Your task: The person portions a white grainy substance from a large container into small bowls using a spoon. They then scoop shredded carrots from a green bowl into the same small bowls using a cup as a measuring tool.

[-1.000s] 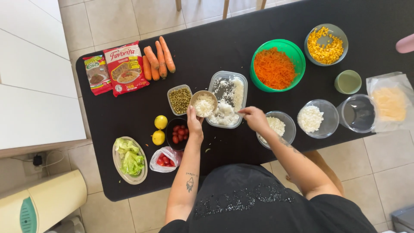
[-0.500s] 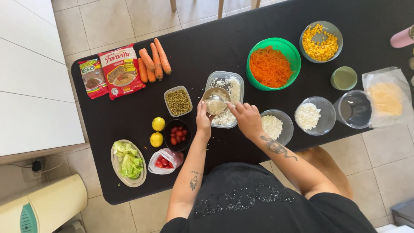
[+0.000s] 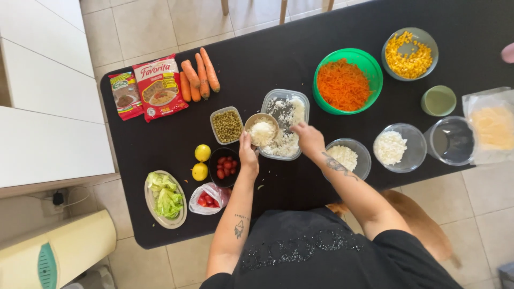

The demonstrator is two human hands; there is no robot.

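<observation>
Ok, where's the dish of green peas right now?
In the head view, the peas dish sits left of centre on the black table, below the carrots and just left of the small rice bowl.

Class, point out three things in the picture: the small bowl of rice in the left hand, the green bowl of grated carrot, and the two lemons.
small bowl of rice [image 3: 262,130], head view, on the rice.
green bowl [image 3: 369,63], head view, right rim.
lemons [image 3: 202,153], head view, upper lemon.

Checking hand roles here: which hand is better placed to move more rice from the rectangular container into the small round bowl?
Probably the right. The right hand is already over the rice in the rectangular container, while the left hand grips the small round bowl at the container's edge, keeping it steady.
</observation>
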